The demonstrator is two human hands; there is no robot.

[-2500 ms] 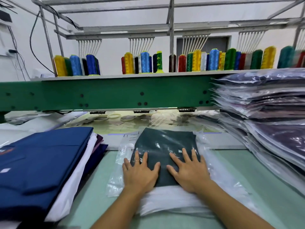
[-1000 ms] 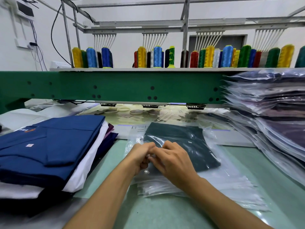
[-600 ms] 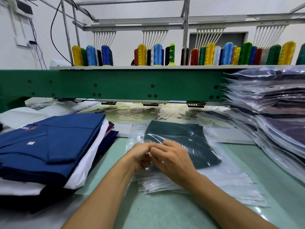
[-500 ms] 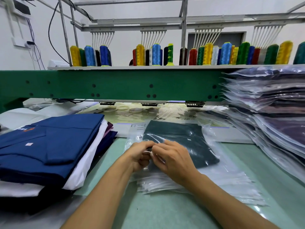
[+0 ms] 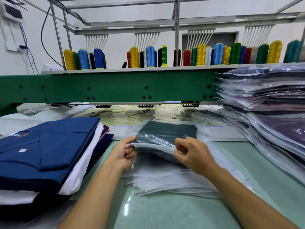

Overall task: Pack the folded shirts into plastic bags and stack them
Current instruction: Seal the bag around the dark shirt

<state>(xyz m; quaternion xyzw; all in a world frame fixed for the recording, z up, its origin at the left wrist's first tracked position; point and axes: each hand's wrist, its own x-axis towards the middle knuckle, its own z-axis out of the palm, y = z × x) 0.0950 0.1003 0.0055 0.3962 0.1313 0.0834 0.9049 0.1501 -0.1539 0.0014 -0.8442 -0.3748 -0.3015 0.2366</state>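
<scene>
— Gripping the near left corner of the bagged shirt (image 5: 166, 134), the fingers of the left hand (image 5: 123, 152) curl under the plastic, with the thumb on top.
— And the right hand (image 5: 193, 154)?
— Its thumb and curled fingers pinch the same bag's near edge, further right. The 2 hands hold that edge raised, while the far end lies lower.
— What colour is the shirt inside?
— Dark green, folded flat.
— What sits under it?
— A loose pile of empty plastic bags (image 5: 165, 180) on the pale green table (image 5: 181, 212), near the middle.
— And further out?
— On the left, a stack of folded shirts (image 5: 41, 146), navy on top and white beneath. On the right, a tall stack of bagged shirts (image 5: 264, 104). At the far side runs a green machine beam (image 5: 115, 88), with coloured thread cones (image 5: 150, 55) standing above it.
</scene>
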